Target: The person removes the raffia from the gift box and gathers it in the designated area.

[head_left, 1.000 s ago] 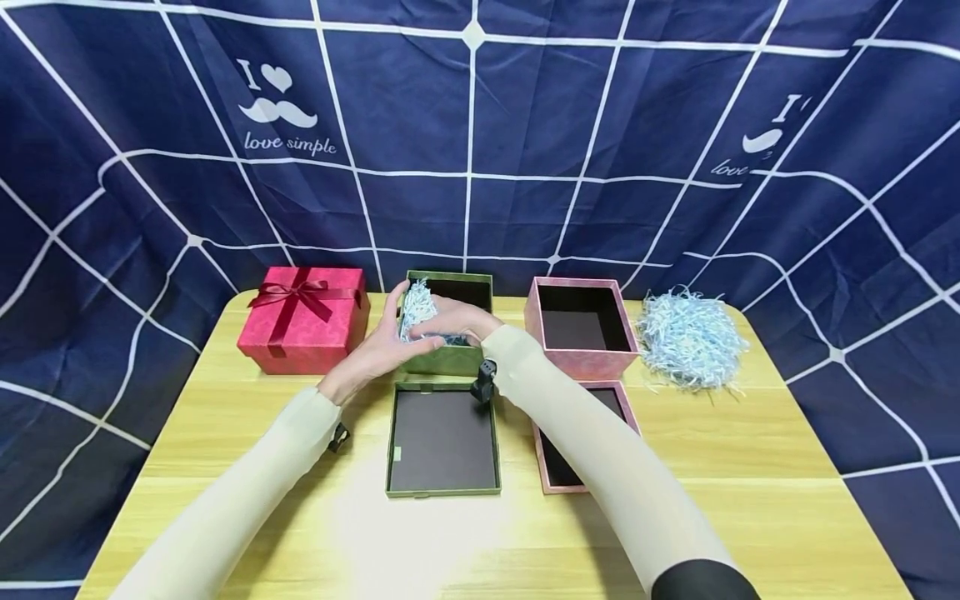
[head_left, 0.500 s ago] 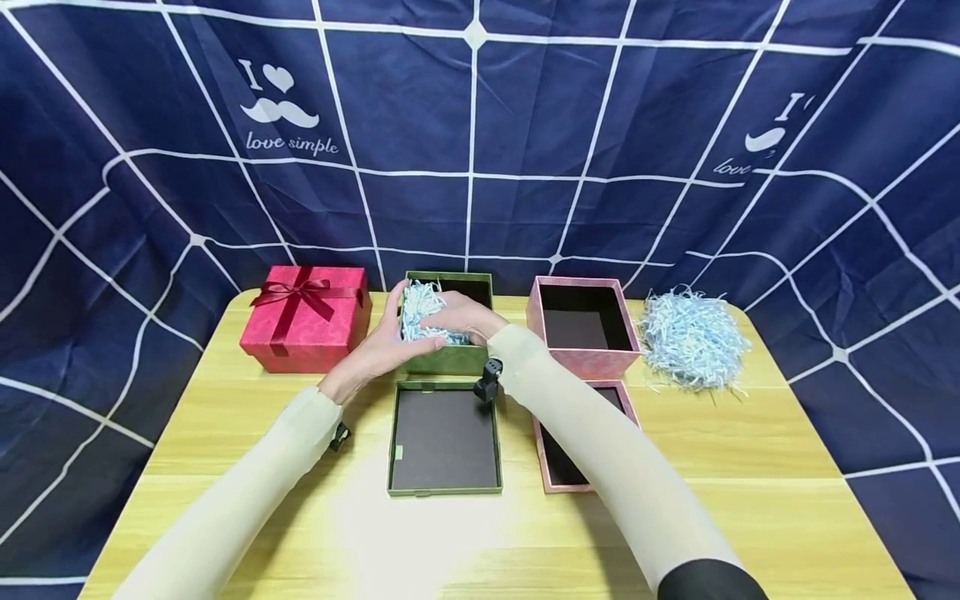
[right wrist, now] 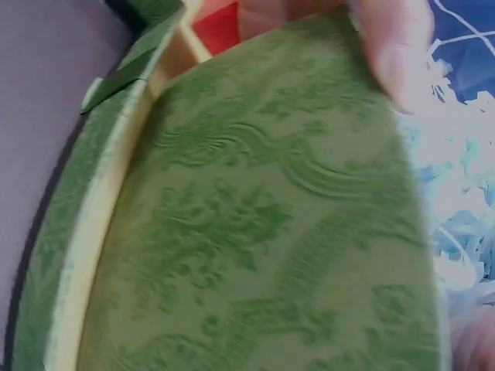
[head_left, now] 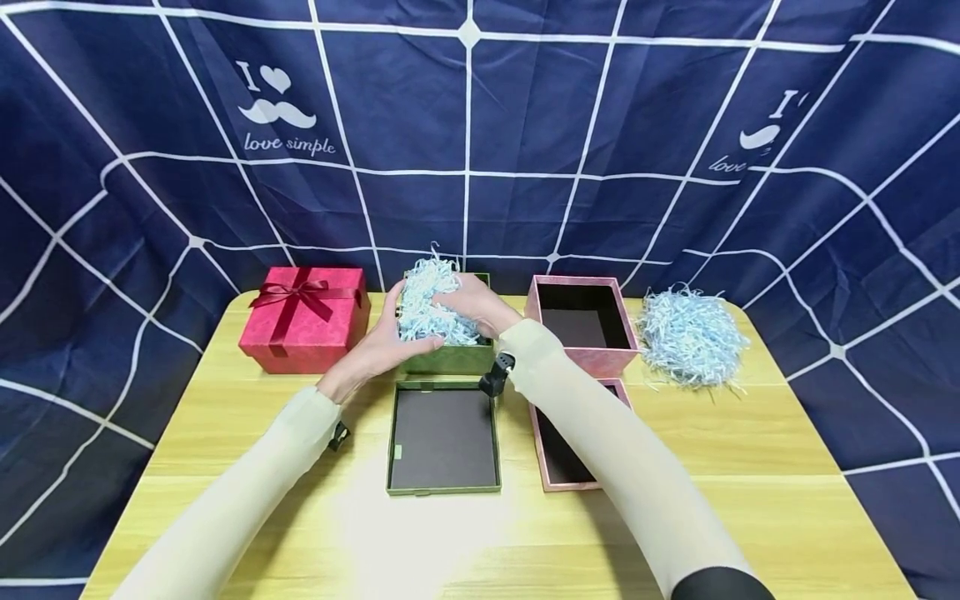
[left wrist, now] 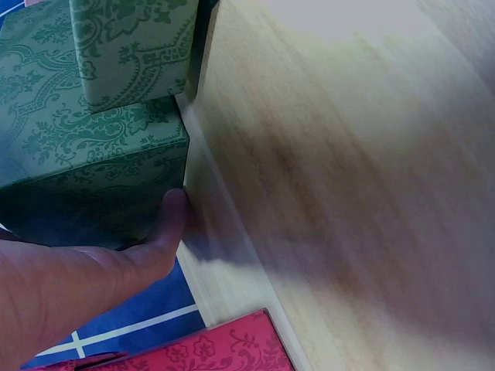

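In the head view, a green patterned box holds a heap of light blue shredded paper that rises above its rim. My left hand holds the box at its near left corner, thumb along the front rim and fingers at the left side. In the left wrist view, one finger touches the outer wall. My right hand reaches over the right side and grips some of the paper, its fingertips partly buried. The green lid lies inside up in front of the box.
A red gift box with a dark red bow stands at the left. To the right is an open pink box, its lid in front under my right forearm. A pile of blue shredded paper sits farther right.
The shredded paper in the green box has spread and risen above the rim. My right hand has moved slightly right and up; my left hand has stayed at the corner.
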{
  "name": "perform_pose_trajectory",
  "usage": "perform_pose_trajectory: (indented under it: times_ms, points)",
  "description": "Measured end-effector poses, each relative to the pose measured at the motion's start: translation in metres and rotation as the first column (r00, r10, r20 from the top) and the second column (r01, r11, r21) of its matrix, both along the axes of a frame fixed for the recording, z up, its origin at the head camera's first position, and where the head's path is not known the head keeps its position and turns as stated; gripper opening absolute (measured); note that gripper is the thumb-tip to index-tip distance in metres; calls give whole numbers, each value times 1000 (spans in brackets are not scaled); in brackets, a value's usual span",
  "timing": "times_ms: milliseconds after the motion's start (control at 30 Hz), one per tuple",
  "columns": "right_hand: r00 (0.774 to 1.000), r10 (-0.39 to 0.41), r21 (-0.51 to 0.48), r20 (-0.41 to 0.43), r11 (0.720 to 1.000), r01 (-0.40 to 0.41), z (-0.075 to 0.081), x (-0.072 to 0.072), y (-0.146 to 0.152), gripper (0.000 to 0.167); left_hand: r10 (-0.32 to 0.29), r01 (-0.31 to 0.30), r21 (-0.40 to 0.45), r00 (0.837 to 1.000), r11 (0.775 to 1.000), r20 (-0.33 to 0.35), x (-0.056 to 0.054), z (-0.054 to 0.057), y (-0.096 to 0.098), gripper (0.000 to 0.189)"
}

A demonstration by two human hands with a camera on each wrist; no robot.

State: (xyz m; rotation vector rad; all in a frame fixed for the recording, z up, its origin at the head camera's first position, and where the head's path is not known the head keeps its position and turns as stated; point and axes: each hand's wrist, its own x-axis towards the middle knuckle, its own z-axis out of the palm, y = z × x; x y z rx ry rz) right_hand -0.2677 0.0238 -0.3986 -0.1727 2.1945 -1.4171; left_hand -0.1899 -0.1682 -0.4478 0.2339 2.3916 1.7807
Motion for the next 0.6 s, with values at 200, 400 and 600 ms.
perform_pose_trajectory:
  times_ms: [200, 400, 600]
  points:
    - [998, -36, -94, -47, 995, 31, 5, -2, 9, 53, 7, -7, -8, 1000, 1000, 14, 2, 0, -1, 121]
    - [995, -83, -171, -58, 983, 72, 12, 1, 18, 41, 12, -11, -22, 1000, 1000, 17, 4, 1, -1, 121]
    - [992, -112, -173, -60, 980, 100, 21, 1, 29, 54, 12, -11, -31, 1000, 999, 14, 3, 1, -1, 121]
